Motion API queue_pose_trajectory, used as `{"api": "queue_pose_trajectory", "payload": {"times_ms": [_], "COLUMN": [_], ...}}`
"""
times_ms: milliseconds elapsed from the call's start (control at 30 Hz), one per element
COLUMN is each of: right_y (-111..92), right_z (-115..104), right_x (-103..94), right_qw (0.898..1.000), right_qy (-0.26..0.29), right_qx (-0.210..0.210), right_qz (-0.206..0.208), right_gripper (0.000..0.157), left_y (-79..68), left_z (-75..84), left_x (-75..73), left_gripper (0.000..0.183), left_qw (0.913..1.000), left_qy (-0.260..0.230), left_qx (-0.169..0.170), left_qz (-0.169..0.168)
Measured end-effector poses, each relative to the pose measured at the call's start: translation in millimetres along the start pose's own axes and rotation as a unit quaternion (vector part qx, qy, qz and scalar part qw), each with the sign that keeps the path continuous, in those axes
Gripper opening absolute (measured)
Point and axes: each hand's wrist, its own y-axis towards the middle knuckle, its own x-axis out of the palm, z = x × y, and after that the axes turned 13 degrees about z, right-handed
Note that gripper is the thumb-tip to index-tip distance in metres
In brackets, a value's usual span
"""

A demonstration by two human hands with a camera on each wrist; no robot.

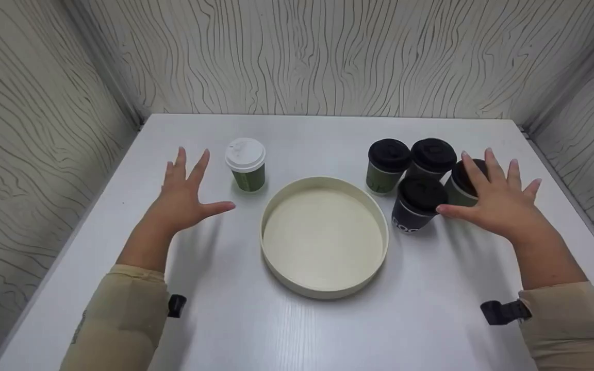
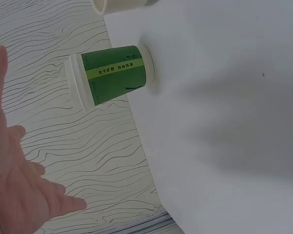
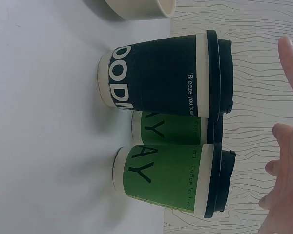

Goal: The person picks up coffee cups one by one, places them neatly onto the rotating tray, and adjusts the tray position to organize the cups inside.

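My left hand (image 1: 178,201) is held above the table with fingers spread, holding nothing. Just beyond its thumb stands a green paper coffee cup (image 1: 249,178) with a white lid; the left wrist view shows its printed green sleeve (image 2: 115,73). My right hand (image 1: 503,206), fingers also spread, hovers by a group of several lidded paper cups. Nearest its thumb is a dark navy cup (image 1: 411,214) with a black lid. Green cups with black lids (image 1: 383,175) stand behind and beside it, one partly hidden by the right hand's fingers. All the cups are upright.
A round, shallow cream tray (image 1: 324,288) lies mid-table between the white-lidded cup and the black-lidded group. Wood-grain patterned panels (image 1: 302,56) enclose the white table (image 1: 297,335) at the back and both sides.
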Motion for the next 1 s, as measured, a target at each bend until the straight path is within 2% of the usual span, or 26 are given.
{"api": "queue_pose_trajectory", "payload": {"times_ms": [367, 667, 833, 1000], "right_y": [-1.1, -0.8, -0.8, -1.6], "right_z": [-0.6, -1.8, -2.0, -2.4], "right_x": [-1.6, -0.1, -0.8, -0.8], "right_qw": [1.000, 1.000, 1.000, 0.999], "right_qy": [0.007, 0.004, 0.009, 0.023], "right_qx": [-0.005, -0.009, -0.012, -0.016], "right_qz": [0.023, 0.024, 0.027, 0.029], "right_gripper": [0.109, 0.109, 0.109, 0.108], "left_y": [0.0, -2.1, -3.9, -7.2], "left_z": [2.4, 5.1, 6.8, 9.6], "left_x": [13.3, 29.3, 39.6, 54.0], "left_gripper": [0.113, 0.105, 0.100, 0.094], "left_qw": [0.9955, 0.9820, 0.9624, 0.9290], "left_qy": [-0.086, -0.164, -0.230, -0.307], "left_qx": [-0.037, -0.083, -0.128, -0.184], "left_qz": [-0.017, -0.044, -0.066, -0.094]}}
